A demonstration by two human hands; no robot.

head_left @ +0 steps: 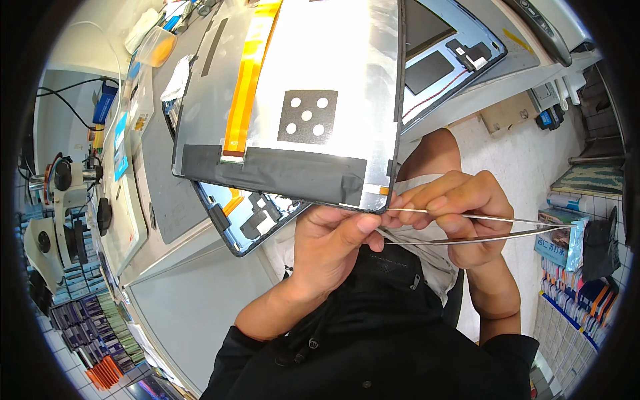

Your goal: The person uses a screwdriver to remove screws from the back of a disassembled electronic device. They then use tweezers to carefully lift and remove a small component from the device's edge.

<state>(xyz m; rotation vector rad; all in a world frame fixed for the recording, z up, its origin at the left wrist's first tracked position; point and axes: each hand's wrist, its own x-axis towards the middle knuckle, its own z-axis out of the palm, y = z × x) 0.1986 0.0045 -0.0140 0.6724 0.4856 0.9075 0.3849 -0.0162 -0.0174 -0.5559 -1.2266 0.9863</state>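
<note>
A tablet screen panel point(267, 163) is tilted up with its silvery back facing me. It bears an orange ribbon cable point(245, 80), black tape along the lower edge and a black square sticker point(307, 117) with several white dots. My left hand point(327, 243) is closed at the lower edge near the right corner, its fingers partly hidden under the panel. My right hand point(470, 207) grips long metal tweezers point(513, 234), whose tips are at that same corner beside my left thumb. Whether the tips hold anything is too small to tell.
Behind the panel lies an opened blue tablet housing point(430, 100) with dark parts and a red wire. The grey work mat point(170, 193) covers the bench. A microscope-like white stand point(63, 220) is at left, an orange-filled plastic cup point(157, 47) at upper left, and a blue packet point(562, 240) at right.
</note>
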